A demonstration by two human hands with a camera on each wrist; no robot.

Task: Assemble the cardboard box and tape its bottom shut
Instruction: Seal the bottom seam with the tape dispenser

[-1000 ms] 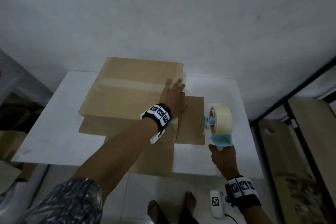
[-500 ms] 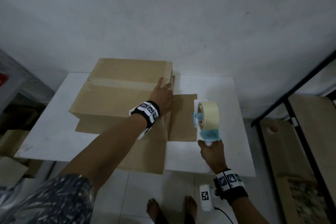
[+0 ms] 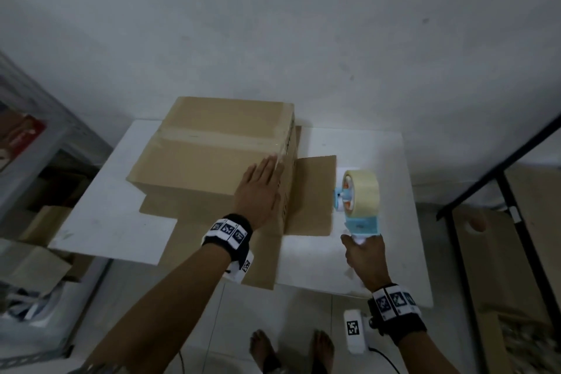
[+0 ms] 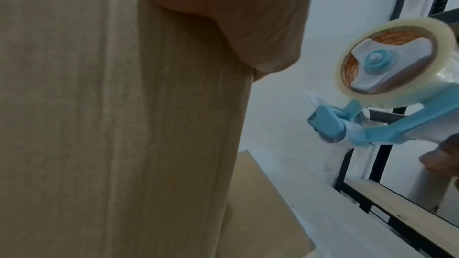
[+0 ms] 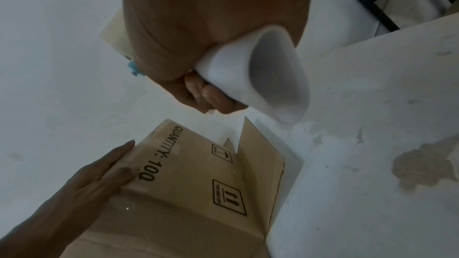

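Note:
A brown cardboard box [image 3: 209, 155] stands on the white table [image 3: 373, 161], its upper face closed with a strip of clear tape across the seam. Its lower flaps lie spread flat on the table. My left hand [image 3: 258, 191] lies flat, fingers straight, on the box's top right corner, also seen in the right wrist view [image 5: 99, 172]. My right hand [image 3: 364, 255] grips the white handle [image 5: 261, 77] of a blue tape dispenser [image 3: 359, 200] with a clear tape roll [image 4: 395, 58], held upright just right of the box's side flap [image 3: 312, 194]. The dispenser is apart from the box.
A white wall rises behind the table. A black metal frame [image 3: 498, 173] with boards stands at the right. Shelving with cartons [image 3: 36, 191] is at the left. The box side carries black print and handling marks [image 5: 228, 197]. My bare feet [image 3: 291, 349] are on the tiled floor.
The box has turned under my left hand, whose fingers now lie straighter along the top edge. My right hand has kept the dispenser beside the side flap, shifting slightly.

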